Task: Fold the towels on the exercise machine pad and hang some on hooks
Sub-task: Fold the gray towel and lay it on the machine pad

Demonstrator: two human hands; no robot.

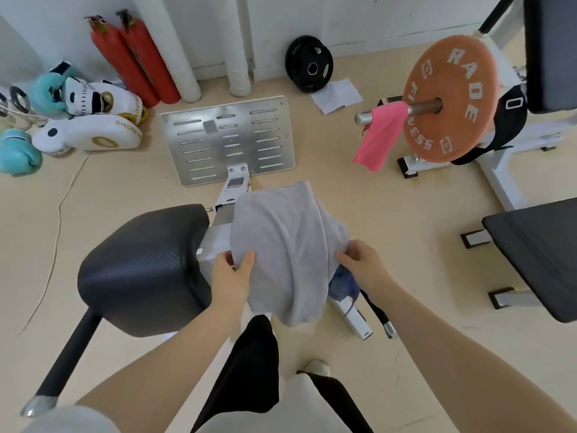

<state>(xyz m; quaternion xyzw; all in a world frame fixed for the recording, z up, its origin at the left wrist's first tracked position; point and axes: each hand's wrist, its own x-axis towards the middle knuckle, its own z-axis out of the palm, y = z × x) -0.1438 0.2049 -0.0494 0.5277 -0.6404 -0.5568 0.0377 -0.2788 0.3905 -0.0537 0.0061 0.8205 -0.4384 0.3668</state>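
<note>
A grey towel (287,245) is draped over the machine's right pad and hides it almost wholly. My left hand (232,273) pinches the towel's left edge between thumb and fingers. My right hand (363,265) grips its right edge. A bit of blue cloth (342,284) peeks out beneath the grey towel by my right wrist. The black left pad (140,270) is bare. A pink towel (379,135) hangs from the steel bar end (363,118) beside the orange weight plate (449,98).
The machine's metal footplate (228,139) lies ahead on the floor. Boxing gloves and white pads (90,132) sit at the left, red extinguishers (134,57) behind them. A black weight plate (309,64) leans on the wall. A black bench (537,254) stands at the right.
</note>
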